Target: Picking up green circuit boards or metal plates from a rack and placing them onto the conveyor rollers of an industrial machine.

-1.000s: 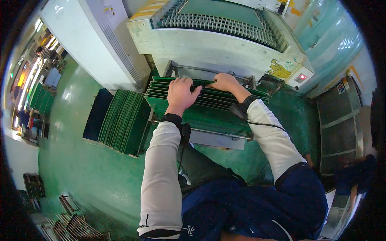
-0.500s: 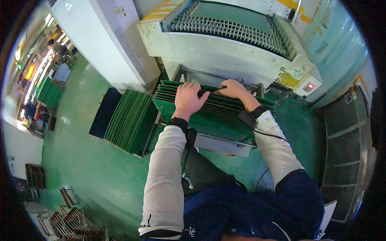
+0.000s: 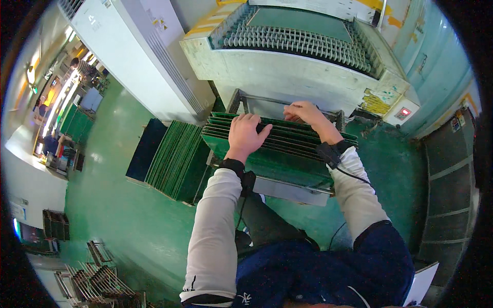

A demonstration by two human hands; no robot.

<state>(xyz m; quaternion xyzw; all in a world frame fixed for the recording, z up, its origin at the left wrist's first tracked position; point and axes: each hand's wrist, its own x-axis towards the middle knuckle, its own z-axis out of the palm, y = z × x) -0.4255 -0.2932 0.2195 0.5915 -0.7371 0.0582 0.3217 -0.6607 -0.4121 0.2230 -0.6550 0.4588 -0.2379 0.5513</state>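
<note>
Several thin green panels (image 3: 287,167) stand on edge, side by side, in a metal rack (image 3: 235,102) in front of me. My left hand (image 3: 245,136) lies over their top edges toward the left, its fingers hooked over and the thumb pointing right. The fingertips are partly hidden. My right hand (image 3: 309,115) hovers just above the rear panels, right of the middle, with loosely bent fingers pointing left. Nothing shows in that hand.
A roller conveyor machine (image 3: 298,49) stands behind the rack, with a green panel lying on its far side. To the left, more upright panels (image 3: 174,159) fill a second stack beside a white cabinet (image 3: 136,56). Wire racks (image 3: 95,280) sit lower left; dark framed screens (image 3: 452,185) stand right.
My right hand has lifted slightly from the panels' top edges. My left hand stays on the panels. The whole view has shifted a little.
</note>
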